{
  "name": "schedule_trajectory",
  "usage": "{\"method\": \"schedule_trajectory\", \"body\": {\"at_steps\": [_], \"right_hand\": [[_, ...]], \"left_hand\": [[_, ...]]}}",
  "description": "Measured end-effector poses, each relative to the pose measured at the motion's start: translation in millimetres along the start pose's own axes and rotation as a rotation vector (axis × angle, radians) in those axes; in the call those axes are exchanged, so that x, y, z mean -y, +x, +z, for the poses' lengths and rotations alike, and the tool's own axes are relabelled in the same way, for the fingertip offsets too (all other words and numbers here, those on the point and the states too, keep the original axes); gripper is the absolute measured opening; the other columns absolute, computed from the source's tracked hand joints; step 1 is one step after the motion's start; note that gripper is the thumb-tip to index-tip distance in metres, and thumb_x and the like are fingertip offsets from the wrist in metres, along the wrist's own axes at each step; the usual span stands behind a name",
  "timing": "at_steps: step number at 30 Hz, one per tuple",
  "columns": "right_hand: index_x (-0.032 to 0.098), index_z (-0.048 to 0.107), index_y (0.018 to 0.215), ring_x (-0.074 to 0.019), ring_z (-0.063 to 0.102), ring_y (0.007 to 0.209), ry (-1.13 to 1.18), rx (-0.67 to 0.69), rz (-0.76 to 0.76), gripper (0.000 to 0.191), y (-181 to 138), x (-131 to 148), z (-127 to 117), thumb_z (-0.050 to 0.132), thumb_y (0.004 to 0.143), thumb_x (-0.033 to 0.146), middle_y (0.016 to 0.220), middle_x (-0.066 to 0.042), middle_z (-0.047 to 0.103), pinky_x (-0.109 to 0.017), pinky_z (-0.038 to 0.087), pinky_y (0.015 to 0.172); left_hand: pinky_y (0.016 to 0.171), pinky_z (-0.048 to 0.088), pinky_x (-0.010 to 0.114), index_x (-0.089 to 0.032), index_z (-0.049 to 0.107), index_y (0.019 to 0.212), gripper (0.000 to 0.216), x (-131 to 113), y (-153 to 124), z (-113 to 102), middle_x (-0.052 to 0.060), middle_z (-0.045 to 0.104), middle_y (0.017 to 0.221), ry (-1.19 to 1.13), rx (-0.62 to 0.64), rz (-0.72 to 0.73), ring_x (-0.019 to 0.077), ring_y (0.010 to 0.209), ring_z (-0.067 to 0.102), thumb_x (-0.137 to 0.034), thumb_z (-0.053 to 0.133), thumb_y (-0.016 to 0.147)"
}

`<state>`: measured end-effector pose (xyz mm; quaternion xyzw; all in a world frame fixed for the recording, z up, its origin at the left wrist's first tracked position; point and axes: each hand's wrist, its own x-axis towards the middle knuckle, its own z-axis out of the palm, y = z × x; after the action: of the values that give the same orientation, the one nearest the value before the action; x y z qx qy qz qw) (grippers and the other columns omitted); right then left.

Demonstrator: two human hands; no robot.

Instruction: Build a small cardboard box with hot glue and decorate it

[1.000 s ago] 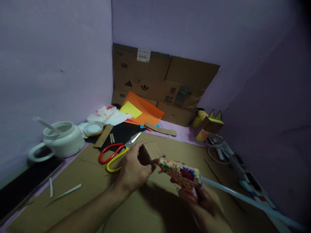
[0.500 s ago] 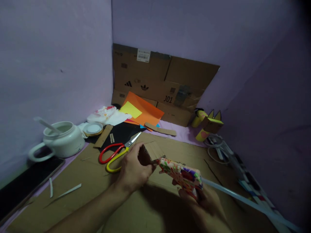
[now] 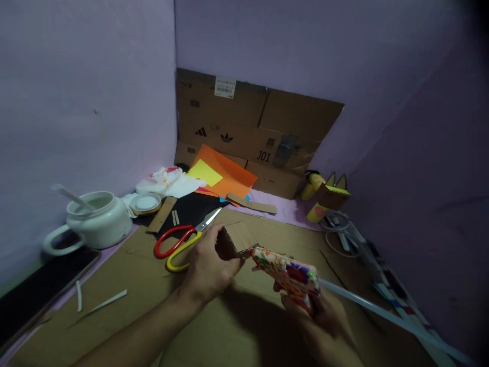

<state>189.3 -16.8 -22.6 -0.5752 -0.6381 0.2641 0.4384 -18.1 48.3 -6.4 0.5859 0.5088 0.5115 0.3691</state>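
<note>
While the left hand (image 3: 208,267) pinches a small cardboard piece (image 3: 226,245) between thumb and fingers, the right hand (image 3: 324,316) is wrapped around the handle of a flower-patterned glue gun (image 3: 286,270). The gun lies nearly level, low over the cardboard sheet (image 3: 126,290) that covers the floor. Its metal tip points left and meets the lower edge of the held piece, which stands roughly upright just above the sheet, in the middle of the view. A pale glue stick (image 3: 382,316) runs out of the gun's back toward the lower right. Red-and-yellow scissors (image 3: 179,242) lie closed on the sheet just beyond the left hand, blades pointing up and right. Farther left stands a white pot (image 3: 97,221) with a stick in it, near a dark flat slab (image 3: 38,290). Orange paper (image 3: 229,176) leans against a flattened cardboard box (image 3: 248,127) by the wall
</note>
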Motion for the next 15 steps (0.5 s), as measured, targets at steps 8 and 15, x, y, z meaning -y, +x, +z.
{"method": "schedule_trajectory", "body": {"at_steps": [8,15], "right_hand": [[0.019,0.073,0.082,-0.0246,0.067,0.066,0.029,0.000,0.021,0.018,0.3,-7.2,-0.2,0.062,0.073,0.031,0.074,-0.007,0.074,-0.026,0.052,0.055],[0.019,0.072,0.075,-0.0230,0.065,0.062,-0.001,-0.114,0.021,0.017,-0.4,0.4,3.7,0.060,0.073,0.031,0.070,-0.007,0.072,-0.027,0.049,0.053]], "left_hand": [[0.078,0.052,0.040,-0.018,0.056,0.107,0.052,-0.4,-0.8,-1.0,0.009,0.068,0.095,0.019,-0.013,0.004,0.0271,0.087,0.064,-0.021,0.073,0.057],[0.078,0.052,0.040,-0.017,0.055,0.109,0.054,-1.0,-1.1,-1.2,0.009,0.067,0.098,-0.014,-0.011,0.016,0.0265,0.088,0.064,-0.021,0.072,0.058]]}}
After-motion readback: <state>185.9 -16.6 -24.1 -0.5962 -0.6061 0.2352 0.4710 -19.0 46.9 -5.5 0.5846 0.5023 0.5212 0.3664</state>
